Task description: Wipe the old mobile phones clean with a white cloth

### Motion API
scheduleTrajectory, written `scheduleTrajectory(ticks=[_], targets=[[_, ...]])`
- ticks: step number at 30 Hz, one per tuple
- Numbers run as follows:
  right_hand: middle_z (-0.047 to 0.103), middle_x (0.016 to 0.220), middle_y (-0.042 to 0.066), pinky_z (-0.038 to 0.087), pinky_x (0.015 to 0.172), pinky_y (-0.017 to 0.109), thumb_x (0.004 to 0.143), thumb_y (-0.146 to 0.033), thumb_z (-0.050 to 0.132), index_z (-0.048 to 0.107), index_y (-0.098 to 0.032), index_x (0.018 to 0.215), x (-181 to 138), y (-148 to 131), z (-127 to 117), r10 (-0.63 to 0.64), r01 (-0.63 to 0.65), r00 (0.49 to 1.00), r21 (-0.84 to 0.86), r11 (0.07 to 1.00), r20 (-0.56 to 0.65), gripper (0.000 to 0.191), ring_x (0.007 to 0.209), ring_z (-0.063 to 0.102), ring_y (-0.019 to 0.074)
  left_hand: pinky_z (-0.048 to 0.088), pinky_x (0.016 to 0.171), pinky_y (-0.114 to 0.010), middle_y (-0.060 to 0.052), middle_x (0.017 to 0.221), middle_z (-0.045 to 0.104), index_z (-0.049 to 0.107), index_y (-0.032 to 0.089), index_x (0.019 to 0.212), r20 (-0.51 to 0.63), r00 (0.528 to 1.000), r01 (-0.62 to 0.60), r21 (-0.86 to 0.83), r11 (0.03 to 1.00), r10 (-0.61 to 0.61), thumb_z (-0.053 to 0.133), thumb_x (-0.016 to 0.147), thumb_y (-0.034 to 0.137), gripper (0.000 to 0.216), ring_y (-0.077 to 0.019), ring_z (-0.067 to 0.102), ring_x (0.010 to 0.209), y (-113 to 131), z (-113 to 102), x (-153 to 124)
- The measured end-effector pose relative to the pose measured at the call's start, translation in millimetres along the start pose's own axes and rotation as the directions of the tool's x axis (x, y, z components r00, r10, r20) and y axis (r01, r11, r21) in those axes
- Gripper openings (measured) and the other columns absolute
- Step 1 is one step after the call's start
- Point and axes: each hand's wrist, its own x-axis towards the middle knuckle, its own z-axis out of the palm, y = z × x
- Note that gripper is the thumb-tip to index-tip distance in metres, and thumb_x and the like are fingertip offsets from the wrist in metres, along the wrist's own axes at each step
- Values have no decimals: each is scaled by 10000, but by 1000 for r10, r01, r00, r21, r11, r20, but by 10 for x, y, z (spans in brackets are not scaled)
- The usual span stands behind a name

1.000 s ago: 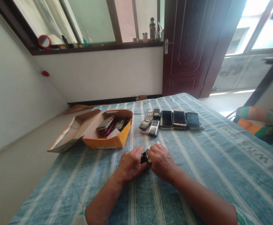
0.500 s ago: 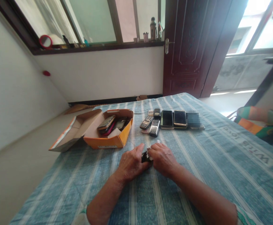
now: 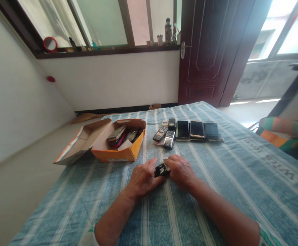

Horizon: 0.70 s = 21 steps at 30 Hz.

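Near the middle of the striped cloth [image 3: 207, 205], left hand [image 3: 141, 176] has fingers closed around the left part of a small black device [image 3: 161, 169]; pale marks on its top, exact type too small to tell. Right hand [image 3: 181, 171], fingers bent and gripping a crumpled white wipe [image 3: 166, 164], pressed to the device's right end. Hands just beside each other, device between them.

Far left of the hands: orange box [image 3: 114, 156], lid [image 3: 73, 145] folded open to the left. Several phones [image 3: 116, 134] piled inside, a white piece [image 3: 124, 145] near the front wall.

Straight beyond the hands: cluster of keypad phones, a dark one [image 3: 160, 134] tilted at left, a silver one [image 3: 169, 139] nearest, touching or nearly so, can't tell. To their right, a row: black-screen phone [image 3: 182, 130], gold-edged phone [image 3: 197, 129], then a pixelated item [image 3: 212, 131] at the right end.

Far back: dark red door [image 3: 205, 58], window sill with flask [image 3: 168, 31] and round red mirror [image 3: 50, 44].
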Motion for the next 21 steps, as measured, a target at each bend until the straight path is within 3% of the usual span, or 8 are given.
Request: scheduleTrajectory(ticks=[2, 4, 10, 14, 17, 21], targets=[[651, 860, 69, 370, 708, 290, 833, -55, 491, 690, -168, 891, 4, 45, -7, 61, -61, 998, -13, 998, -4, 236, 795, 544, 190, 502, 719, -323, -100, 1034, 700, 556, 182, 1042, 5, 1000, 2, 3, 1000, -2, 627, 776, 435, 373, -284, 686, 903, -1, -2, 0], [648, 861, 70, 368, 714, 293, 836, -58, 500, 686, -161, 883, -2, 48, -7, 42, -43, 999, -26, 999, -22, 218, 803, 542, 193, 503, 727, -322, -101, 1047, 700, 552, 183, 1044, 5, 1000, 7, 7, 1000, -7, 619, 784, 448, 377, -283, 686, 911, 1, 0, 1], [619, 808, 53, 368, 737, 304, 852, -112, 556, 646, -147, 791, -41, -117, 40, -235, 234, 969, -33, 972, -80, 114, 805, 513, 195, 513, 751, -338, -113, 1063, 695, 551, 171, 1045, 23, 999, 40, 25, 999, -41, 563, 818, 427, 342, -294, 682, 942, 17, -10, 4], [609, 796, 50, 372, 732, 308, 831, -98, 573, 633, -152, 757, -52, -152, 94, -323, 321, 944, -36, 946, -68, 110, 801, 507, 195, 516, 774, -348, -111, 1065, 693, 551, 175, 1050, 30, 998, 51, 39, 998, -52, 580, 794, 348, 311, -299, 677, 966, 25, -18, 5], [611, 794, 54, 372, 732, 309, 845, -93, 551, 640, -153, 773, -40, -97, 107, -295, 293, 954, -40, 955, -55, 129, 792, 506, 192, 518, 758, -345, -110, 1064, 693, 553, 178, 1052, 34, 998, 45, 43, 998, -47, 590, 798, 382, 328, -297, 681, 947, 25, -7, 8], [622, 809, 64, 367, 714, 303, 867, -88, 523, 658, -145, 817, -12, 3, 74, -165, 163, 985, -55, 985, -51, 155, 784, 511, 187, 519, 749, -342, -118, 1078, 689, 544, 168, 1084, 16, 1000, 20, 25, 999, -20, 588, 808, 480, 419, -296, 682, 943, 9, 27, 10]])
